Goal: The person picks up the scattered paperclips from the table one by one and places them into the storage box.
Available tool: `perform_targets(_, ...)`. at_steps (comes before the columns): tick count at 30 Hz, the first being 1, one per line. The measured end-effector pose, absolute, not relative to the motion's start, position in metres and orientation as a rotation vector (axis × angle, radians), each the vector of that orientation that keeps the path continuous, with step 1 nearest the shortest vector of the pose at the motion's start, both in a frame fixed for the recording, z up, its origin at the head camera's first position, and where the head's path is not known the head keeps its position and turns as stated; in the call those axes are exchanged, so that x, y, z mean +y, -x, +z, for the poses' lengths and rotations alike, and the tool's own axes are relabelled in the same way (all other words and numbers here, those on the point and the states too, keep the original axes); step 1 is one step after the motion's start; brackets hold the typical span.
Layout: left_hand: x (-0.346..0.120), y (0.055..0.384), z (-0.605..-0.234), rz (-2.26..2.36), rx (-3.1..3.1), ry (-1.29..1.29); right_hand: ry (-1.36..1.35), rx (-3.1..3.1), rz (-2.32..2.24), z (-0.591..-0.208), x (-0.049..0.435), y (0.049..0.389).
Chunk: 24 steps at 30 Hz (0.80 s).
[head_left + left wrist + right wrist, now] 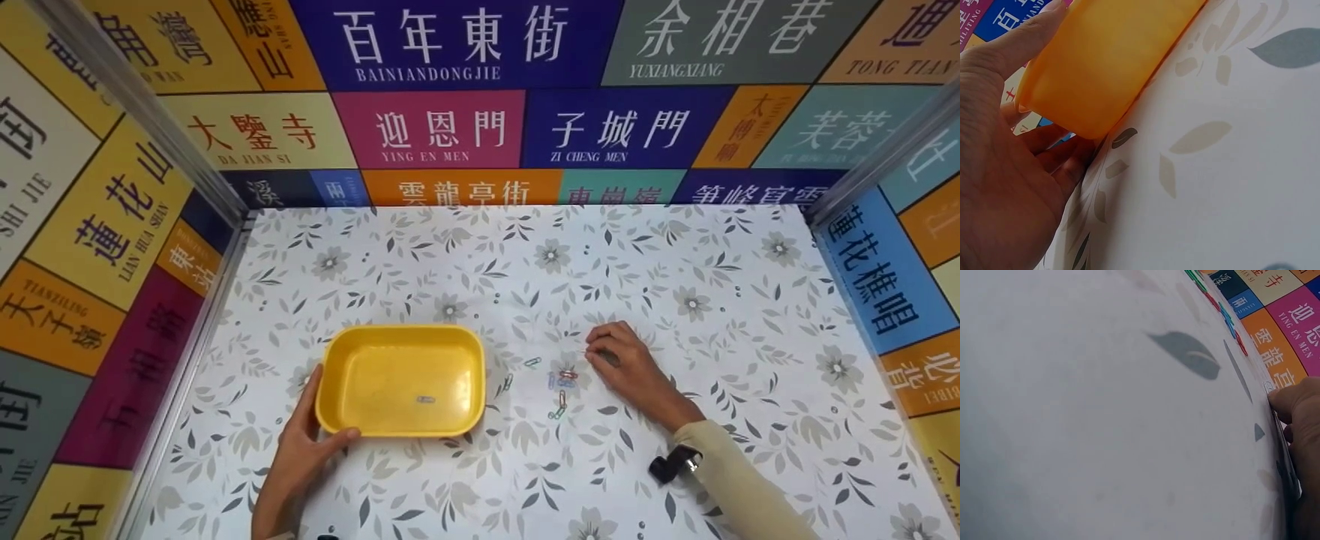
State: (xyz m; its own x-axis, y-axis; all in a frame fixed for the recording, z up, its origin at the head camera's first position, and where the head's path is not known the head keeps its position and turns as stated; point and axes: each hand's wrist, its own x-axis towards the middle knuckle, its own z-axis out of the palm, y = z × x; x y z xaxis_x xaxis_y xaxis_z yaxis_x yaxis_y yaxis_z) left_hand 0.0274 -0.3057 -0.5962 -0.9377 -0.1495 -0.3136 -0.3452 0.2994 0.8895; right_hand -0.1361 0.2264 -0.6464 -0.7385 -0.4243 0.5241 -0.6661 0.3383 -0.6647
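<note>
A yellow plastic basin [401, 337] stands on the table with one pale blue paper clip [425, 400] inside. My left hand [304, 439] grips its left end, thumb at the near rim; in the left wrist view the fingers reach under the side wall [1089, 73]. To the right of the basin lie several paper clips, among them a green paper clip [532, 362], a red paper clip [562, 398] and a blue paper clip [566, 382]. Just right of them is my right hand [628, 371]. At its thumb tip, a small pale paper clip [1268, 386] shows in the right wrist view.
The table [450, 255] wears a white cloth with grey flowers and leaves. Panels with coloured name signs [427, 127] close it in at the back and both sides. A black wrist camera [667, 466] sits at the right sleeve.
</note>
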Motion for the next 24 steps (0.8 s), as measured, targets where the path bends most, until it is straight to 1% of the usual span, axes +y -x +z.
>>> perform_targets(9, -0.306, -0.029, -0.596, 1.715, 2.375, 0.451, -0.874, -2.377, 1.509, -0.643, 0.227, 0.137)
perform_targets(18, -0.307, -0.030, -0.600, 1.751, 2.409, 0.391, -0.780, -2.542, 1.588, -0.621, 0.226, 0.133)
perform_targets(24, -0.307, -0.031, -0.599, 1.760, 2.419, 0.383, -0.717, -2.552, 1.667, -0.615, 0.218, 0.132)
